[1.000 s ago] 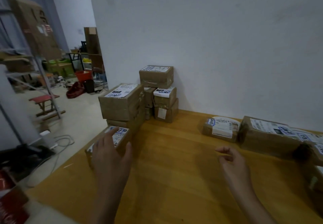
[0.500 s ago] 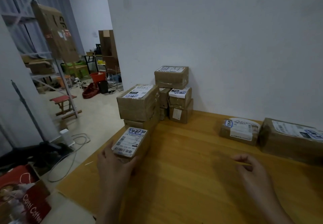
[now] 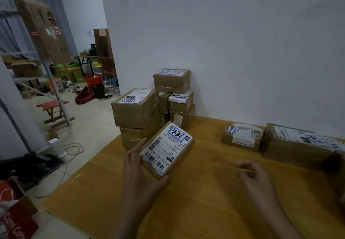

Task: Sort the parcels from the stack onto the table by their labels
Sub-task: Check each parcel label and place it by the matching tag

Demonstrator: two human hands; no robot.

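Lower left corner of the frame: a red bag (image 3: 16,225) bears white lettering that reads "Cotti Coffe"; the rest of the word is cut off by the frame edge.

Lower centre: the left hand (image 3: 141,181) grips a small parcel (image 3: 168,149). The thumb lies under the near corner and the fingers (image 3: 137,149) run up along the left edge. The small parcel is tilted, label side up, and is held over the table (image 3: 205,210) in the centre of the frame, just in front of the stack (image 3: 138,108).

The white label on the small parcel carries two barcodes and the printed code "15H-15P-A03 280". At its far end is a blue-bordered box with handwritten characters. The smaller print cannot be read.

Lower right: the right hand (image 3: 255,181) hovers above the table with its fingers loosely curled. It holds nothing.

Right of centre, near the wall: a flat parcel (image 3: 240,138) lies on the table, and a large parcel (image 3: 295,145) sits just beside it. Both carry white labels with blue-bordered handwritten boxes. The text is too blurred to read.

Centre: the stack stands at the far left corner of the table, against the wall. Its front box shows a white label with a blue-bordered mark and a small black field. The top box (image 3: 171,80) also carries a label, which is illegible.

Left of the frame, on the floor beyond the table: a red stool (image 3: 52,108) and a red bucket (image 3: 93,80).
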